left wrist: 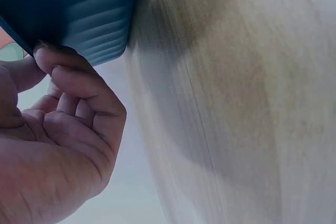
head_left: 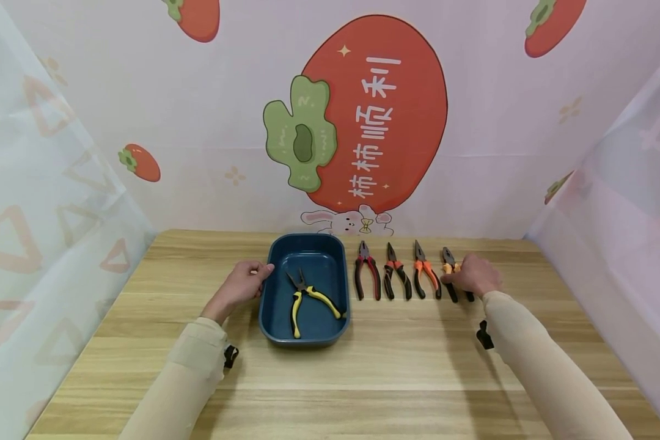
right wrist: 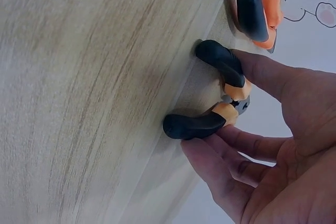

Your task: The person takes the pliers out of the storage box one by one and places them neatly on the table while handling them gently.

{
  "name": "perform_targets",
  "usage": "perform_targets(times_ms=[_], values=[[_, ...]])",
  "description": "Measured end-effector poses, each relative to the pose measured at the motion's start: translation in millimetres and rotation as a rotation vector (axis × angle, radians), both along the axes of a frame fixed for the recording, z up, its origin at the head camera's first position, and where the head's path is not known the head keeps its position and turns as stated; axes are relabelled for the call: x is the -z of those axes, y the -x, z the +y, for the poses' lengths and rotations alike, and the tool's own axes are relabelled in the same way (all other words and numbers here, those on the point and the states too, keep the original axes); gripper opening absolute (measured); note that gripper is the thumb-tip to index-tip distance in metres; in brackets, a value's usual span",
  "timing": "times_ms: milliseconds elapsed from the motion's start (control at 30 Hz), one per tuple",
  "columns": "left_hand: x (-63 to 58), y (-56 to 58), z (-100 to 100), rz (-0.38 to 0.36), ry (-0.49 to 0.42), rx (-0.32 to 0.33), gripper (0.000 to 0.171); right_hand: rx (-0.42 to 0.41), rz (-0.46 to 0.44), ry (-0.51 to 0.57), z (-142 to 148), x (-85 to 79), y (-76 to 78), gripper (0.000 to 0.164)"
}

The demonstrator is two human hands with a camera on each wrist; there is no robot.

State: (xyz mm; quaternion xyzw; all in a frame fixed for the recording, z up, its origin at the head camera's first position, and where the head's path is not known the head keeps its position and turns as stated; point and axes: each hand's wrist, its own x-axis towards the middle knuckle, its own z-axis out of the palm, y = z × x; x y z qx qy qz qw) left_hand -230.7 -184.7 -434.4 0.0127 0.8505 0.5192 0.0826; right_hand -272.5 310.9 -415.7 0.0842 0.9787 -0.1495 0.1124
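Note:
My left hand pinches the left rim of a dark blue rectangular tray between thumb and forefinger. In the left wrist view, the forefinger is bent against the tray's ribbed outer wall. Inside the tray lies a pair of yellow-and-black pliers with its handles spread. At the right end of a row of tools, my right hand grips pliers with black-and-light-orange handles. The right wrist view shows the thumb on one handle and the fingers against the other handle; the pliers rest on the table.
Between tray and right hand lie red-and-black pliers, black-and-orange striped long-nose pliers and orange-and-black long-nose pliers, side by side with jaws pointing away. A wooden table carries everything. A printed cloth hangs behind it and at both sides.

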Motion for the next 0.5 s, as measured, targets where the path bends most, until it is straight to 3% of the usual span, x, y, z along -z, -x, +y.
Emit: perform_targets(times_ms=[500], values=[[1.5,1.2,0.3,-0.01,0.005,-0.006,0.037,0.012,0.025,-0.009,0.1,3.1,-3.5,0.055]])
